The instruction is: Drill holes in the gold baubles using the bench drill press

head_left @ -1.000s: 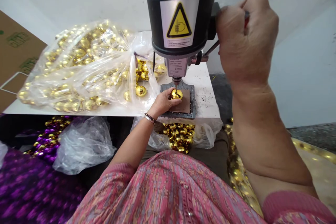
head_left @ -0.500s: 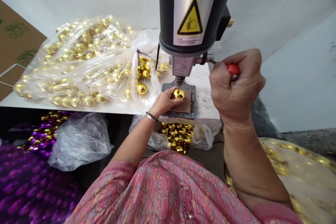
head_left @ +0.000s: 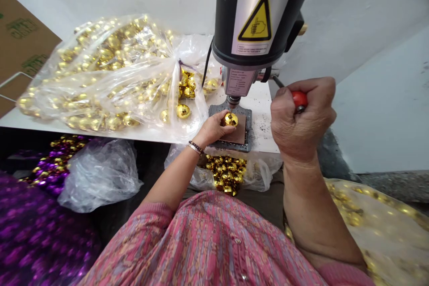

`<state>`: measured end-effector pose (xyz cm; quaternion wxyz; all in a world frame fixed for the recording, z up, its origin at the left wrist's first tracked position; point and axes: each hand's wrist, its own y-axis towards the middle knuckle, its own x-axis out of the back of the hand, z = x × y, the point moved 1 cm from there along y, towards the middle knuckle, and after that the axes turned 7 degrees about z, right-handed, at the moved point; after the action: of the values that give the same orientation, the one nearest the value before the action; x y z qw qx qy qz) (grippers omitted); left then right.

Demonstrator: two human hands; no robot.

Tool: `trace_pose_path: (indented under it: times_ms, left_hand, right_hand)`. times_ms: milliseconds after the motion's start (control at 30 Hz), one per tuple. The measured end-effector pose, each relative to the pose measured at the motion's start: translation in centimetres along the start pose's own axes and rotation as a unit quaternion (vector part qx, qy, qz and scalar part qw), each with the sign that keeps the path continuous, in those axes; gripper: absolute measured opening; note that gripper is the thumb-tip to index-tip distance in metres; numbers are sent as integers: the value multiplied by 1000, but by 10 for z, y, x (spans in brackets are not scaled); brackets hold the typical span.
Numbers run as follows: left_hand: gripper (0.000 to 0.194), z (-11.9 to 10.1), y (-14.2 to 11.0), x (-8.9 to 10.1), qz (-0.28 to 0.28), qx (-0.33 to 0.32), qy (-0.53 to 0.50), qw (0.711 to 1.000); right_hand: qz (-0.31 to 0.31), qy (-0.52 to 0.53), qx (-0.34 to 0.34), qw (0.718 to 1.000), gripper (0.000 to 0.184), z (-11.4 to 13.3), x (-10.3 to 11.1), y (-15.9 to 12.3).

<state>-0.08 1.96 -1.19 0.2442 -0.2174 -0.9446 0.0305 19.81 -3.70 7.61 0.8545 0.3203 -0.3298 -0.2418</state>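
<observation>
A dark bench drill (head_left: 261, 18) stands on the white table (head_left: 264, 129). My left hand (head_left: 212, 128) is closed on a gold faceted ball (head_left: 230, 119), holding it on the brown block (head_left: 239, 134) of the drill's base. The bit touches the top of the ball. My right hand (head_left: 301, 118) is wrapped round the red knob (head_left: 299, 98) of the feed lever, pulled low beside the drill. A big clear bag of gold balls (head_left: 110, 76) lies left of the drill, its mouth open toward my left hand.
A second clear bag of gold balls (head_left: 228, 174) hangs below the table edge on my lap. Purple and gold balls (head_left: 50, 165) and an empty plastic bag (head_left: 100, 174) lie lower left. Cardboard (head_left: 20, 49) leans at far left. Another bag of gold balls (head_left: 378, 219) sits at right.
My right hand pulled the lever knob down from beside the drill head to a low position, and the bit came down onto the ball. My left hand kept holding the ball in place.
</observation>
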Motion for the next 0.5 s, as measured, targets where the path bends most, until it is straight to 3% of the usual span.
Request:
trace_pose_path:
  times_ms: [300, 500]
  left_hand:
    - [60, 2, 0, 1, -8, 10, -4, 1000]
    - [46, 0, -2, 0, -6, 7, -5, 1000]
  right_hand:
    - [-29, 6, 18, 999, 22, -10, -5, -11]
    - [-99, -3, 59, 993, 17, -15, -17, -22]
